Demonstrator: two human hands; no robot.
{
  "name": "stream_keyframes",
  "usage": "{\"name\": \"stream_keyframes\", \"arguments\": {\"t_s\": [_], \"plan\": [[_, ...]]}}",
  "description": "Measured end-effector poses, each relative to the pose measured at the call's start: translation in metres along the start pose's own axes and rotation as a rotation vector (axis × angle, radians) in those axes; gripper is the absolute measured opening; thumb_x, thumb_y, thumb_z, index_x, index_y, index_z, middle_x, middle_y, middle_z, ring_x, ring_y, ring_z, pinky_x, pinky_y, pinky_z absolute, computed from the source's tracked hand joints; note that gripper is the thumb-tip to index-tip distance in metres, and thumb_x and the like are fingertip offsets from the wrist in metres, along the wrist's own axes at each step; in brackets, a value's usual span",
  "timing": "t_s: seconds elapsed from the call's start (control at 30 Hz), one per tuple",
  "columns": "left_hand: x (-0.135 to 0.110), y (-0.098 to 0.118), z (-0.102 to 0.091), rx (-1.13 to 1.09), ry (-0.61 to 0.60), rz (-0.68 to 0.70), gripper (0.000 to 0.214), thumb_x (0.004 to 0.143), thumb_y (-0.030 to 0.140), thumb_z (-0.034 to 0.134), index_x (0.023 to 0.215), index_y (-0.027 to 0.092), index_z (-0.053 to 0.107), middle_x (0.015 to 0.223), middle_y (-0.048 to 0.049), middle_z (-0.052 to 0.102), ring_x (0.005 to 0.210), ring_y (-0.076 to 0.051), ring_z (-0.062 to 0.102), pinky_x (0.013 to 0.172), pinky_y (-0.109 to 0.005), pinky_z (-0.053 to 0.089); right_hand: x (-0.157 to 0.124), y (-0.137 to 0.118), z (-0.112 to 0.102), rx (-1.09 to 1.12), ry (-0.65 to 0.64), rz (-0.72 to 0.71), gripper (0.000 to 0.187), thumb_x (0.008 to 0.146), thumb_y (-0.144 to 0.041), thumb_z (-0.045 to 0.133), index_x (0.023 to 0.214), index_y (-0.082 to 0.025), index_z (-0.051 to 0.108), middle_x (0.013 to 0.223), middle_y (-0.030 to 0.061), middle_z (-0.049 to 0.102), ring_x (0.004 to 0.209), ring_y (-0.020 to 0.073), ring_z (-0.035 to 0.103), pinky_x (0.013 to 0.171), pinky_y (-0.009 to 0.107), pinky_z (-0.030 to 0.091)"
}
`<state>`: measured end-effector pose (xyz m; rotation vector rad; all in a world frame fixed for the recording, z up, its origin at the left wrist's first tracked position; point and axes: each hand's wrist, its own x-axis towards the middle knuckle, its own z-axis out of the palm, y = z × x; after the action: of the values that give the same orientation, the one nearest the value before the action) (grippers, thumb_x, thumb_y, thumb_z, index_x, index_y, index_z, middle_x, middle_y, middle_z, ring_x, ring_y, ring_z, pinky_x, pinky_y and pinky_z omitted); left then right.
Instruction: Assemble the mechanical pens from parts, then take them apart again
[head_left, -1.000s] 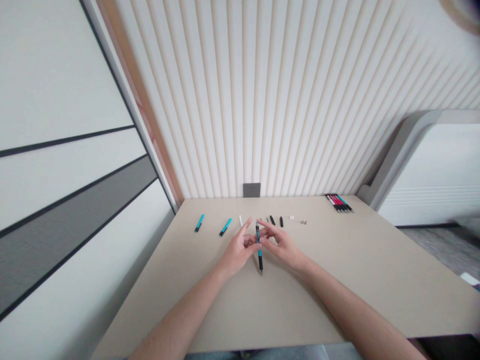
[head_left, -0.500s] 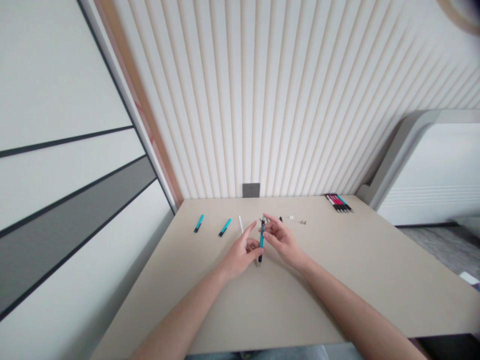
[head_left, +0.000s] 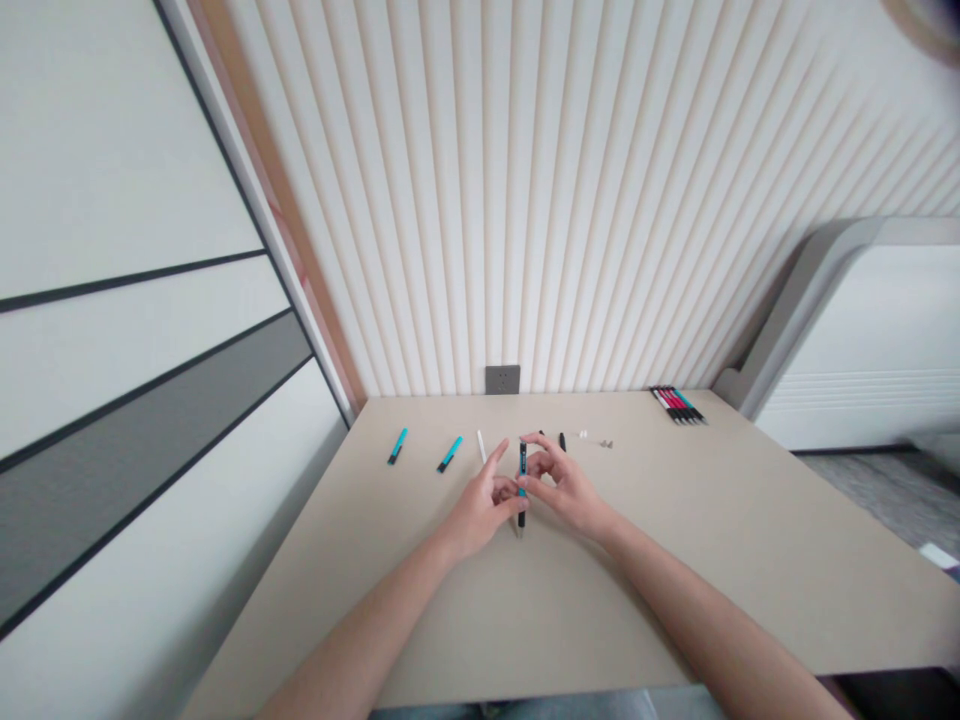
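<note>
Pen [head_left: 523,462]: one, was held point-down above the tabletop [head_left: 540,620].
Left hand [head_left: 478,510]: fingers were clamped on it, low.
Right hand [head_left: 566,490]: fingers were clamped higher.
Teal barrels [head_left: 451,455]: two lay leftward.

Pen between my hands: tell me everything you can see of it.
The pen is slim, turquoise in the middle, with a black grip, a metallic-looking tip and a dark clip-side upper part carrying light marks too small to read. It points tip-down toward the person, above the table; whether the tip touches is unclear. The left hand pinches its lower body; the right hand holds it higher, index finger at its top end.
</note>
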<state>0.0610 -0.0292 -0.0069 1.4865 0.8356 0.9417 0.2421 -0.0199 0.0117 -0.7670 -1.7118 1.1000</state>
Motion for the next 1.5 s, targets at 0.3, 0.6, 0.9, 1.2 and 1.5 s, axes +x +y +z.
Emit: {"name": "stream_keyframes", "arguments": {"t_s": [0.3,0.6,0.9,1.2,1.5], "plan": [[-0.001,0.003,0.000,-0.003,-0.006,0.002,0.089,0.083,0.028,0.068,0.152,0.021,0.011,0.072,0.0059,0.055,0.068,-0.011,0.051,0.067,-0.025,0.038,0.001,0.004,0.003,-0.049,0.047,0.015,0.051,0.087,-0.039,0.062,0.132,-0.023,0.043,0.078,-0.0017,0.055,0.072,0.0143,0.054,0.069,0.028,0.044],[-0.001,0.003,0.000,0.032,-0.022,0.008,0.088,0.084,0.028,0.067,0.152,0.021,0.012,0.071,0.0066,0.053,0.066,-0.011,0.049,0.065,-0.024,0.036,0.002,0.003,0.001,-0.071,0.043,0.017,0.047,0.088,-0.039,0.060,0.130,-0.023,0.045,0.075,-0.0025,0.054,0.072,0.0151,0.055,0.069,0.028,0.043],[0.000,0.006,0.001,0.021,0.033,0.023,0.078,0.085,0.034,0.066,0.149,0.021,0.023,0.075,0.0034,0.057,0.069,-0.012,0.054,0.066,-0.024,0.039,0.002,0.019,0.002,-0.061,0.069,-0.018,0.063,0.089,-0.037,0.060,0.145,-0.023,0.034,0.087,0.0015,0.060,0.076,0.0152,0.058,0.070,0.030,0.046],[0.005,0.008,-0.010,-0.003,0.265,0.040,0.045,0.085,0.039,0.064,0.121,0.018,0.048,0.092,-0.0055,0.068,0.073,-0.015,0.061,0.067,-0.026,0.045,-0.004,0.018,0.001,-0.250,-0.067,-0.028,0.048,0.090,-0.031,0.059,0.135,-0.022,0.046,0.090,0.0030,0.067,0.080,0.0158,0.060,0.075,0.031,0.047],[0.004,0.011,-0.010,-0.005,0.309,0.035,0.041,0.086,0.040,0.061,0.117,0.017,0.048,0.101,-0.0083,0.068,0.068,-0.012,0.059,0.061,-0.023,0.046,-0.004,0.016,0.003,-0.323,-0.031,-0.001,0.039,0.090,-0.026,0.055,0.129,-0.021,0.053,0.083,0.0011,0.067,0.073,0.0142,0.057,0.074,0.031,0.047]]}}
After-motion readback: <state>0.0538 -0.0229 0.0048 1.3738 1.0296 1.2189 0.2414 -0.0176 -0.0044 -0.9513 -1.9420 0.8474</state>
